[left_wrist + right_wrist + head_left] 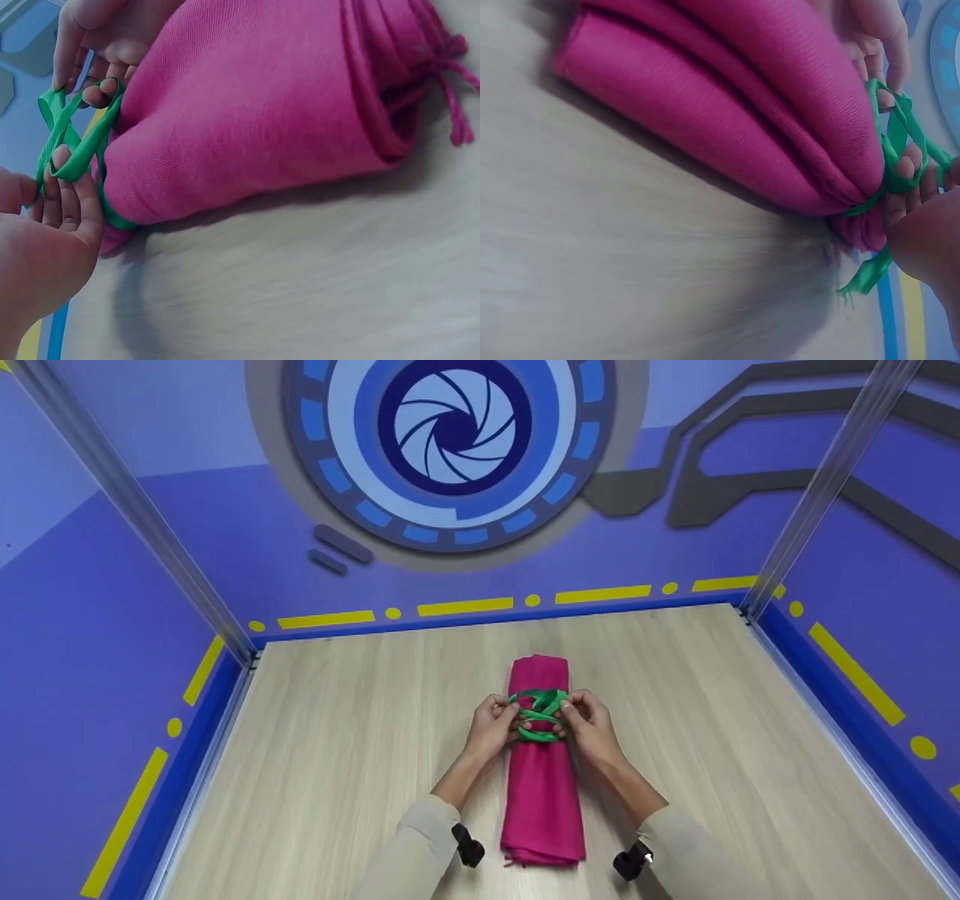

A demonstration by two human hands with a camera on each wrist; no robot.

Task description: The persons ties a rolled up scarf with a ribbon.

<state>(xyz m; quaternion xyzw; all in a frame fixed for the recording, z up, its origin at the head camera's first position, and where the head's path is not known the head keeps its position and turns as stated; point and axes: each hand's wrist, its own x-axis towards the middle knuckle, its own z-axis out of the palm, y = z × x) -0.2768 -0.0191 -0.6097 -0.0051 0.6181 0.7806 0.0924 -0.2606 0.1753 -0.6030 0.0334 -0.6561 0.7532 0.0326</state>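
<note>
A folded magenta scarf (541, 802) lies lengthwise on the table, with a green ribbon (538, 737) tied about its upper half and cinching it. On the scarf's left side, my left hand (491, 729) pinches part of the ribbon between thumb and fingers. Opposite it, my right hand (594, 729) pinches another part, and the ribbon crosses in loops between the two. In the left wrist view a ribbon loop (94, 142) hangs over the left fingertips. The right wrist view shows a frayed ribbon end (866, 274) dangling below the right hand.
The pale wooden table (337, 750) extends to both sides of the scarf. A blue printed wall (202, 532) stands behind it, with metal posts at the corners. Twisted fringe (454, 90) sticks out from the scarf's near end.
</note>
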